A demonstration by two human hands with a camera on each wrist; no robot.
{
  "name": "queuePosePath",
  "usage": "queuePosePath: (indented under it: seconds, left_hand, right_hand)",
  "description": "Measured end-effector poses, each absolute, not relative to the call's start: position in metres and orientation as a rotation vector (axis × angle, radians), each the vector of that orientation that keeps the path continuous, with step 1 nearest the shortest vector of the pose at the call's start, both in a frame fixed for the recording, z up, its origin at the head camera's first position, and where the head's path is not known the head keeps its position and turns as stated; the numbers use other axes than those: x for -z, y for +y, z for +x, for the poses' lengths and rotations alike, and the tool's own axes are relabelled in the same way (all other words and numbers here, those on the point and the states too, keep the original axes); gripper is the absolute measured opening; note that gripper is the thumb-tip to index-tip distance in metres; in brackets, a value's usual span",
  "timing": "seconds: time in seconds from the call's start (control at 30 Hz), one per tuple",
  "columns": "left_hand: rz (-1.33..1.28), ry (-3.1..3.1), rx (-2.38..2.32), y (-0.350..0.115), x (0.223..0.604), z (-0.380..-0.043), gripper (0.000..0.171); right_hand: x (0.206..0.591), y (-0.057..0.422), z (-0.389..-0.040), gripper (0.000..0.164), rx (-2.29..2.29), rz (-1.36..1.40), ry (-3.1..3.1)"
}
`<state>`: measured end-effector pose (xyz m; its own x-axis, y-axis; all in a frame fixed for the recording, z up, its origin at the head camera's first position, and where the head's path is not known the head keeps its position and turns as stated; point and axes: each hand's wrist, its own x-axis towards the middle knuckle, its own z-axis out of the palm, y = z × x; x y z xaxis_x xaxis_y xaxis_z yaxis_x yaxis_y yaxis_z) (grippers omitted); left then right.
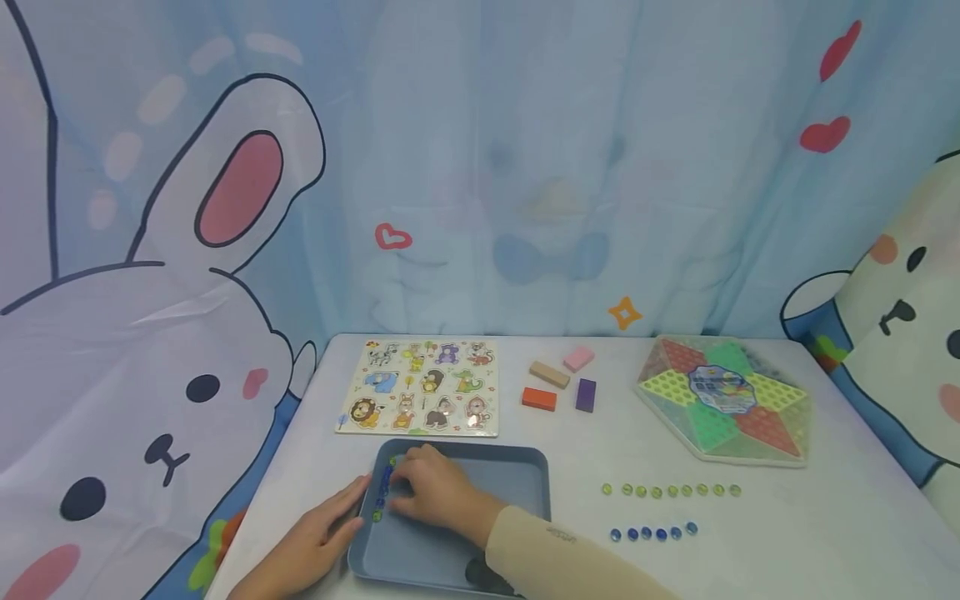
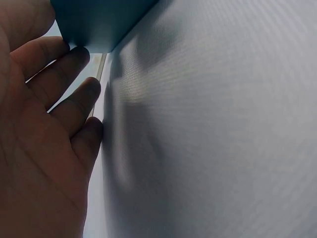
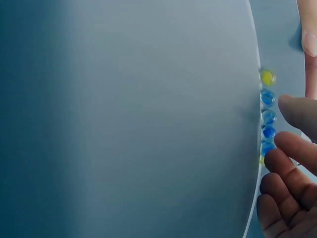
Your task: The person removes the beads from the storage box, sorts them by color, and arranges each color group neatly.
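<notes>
A blue-grey tray (image 1: 420, 557) lies on the table in front of the person. Along its left wall runs a line of glass marbles: blue marbles (image 3: 268, 118) in the middle, with a yellow-green marble (image 3: 268, 78) at one end and another at the far end. The right hand (image 1: 438, 492) reaches over the tray beside this line. In the right wrist view its thumb and fingers are apart, tips right at the blue marbles, with nothing visibly pinched. The left hand (image 1: 318, 537) rests against the tray's outer left side, fingers extended, fingertips at the tray wall in the left wrist view.
Right of the tray lie a row of yellow-green marbles (image 1: 672, 492) and a row of blue marbles (image 1: 647, 533). Behind are an animal puzzle board (image 1: 412, 387), several wooden blocks (image 1: 540, 399) and a hexagonal game board (image 1: 723, 400). A dark object (image 1: 483, 575) shows near the right sleeve.
</notes>
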<state>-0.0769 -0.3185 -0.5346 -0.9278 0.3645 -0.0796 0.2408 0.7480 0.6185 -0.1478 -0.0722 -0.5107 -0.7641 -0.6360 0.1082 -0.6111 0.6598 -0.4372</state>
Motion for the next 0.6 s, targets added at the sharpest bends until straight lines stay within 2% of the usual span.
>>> queuePosePath:
  seconds: [0.6]
  left_hand:
    - [0.496,2.769,-0.937,-0.319,0.537,-0.078,0.062]
  right_hand:
    - [0.519,-0.09,-0.151,0.019,0.665,-1.162,2.778]
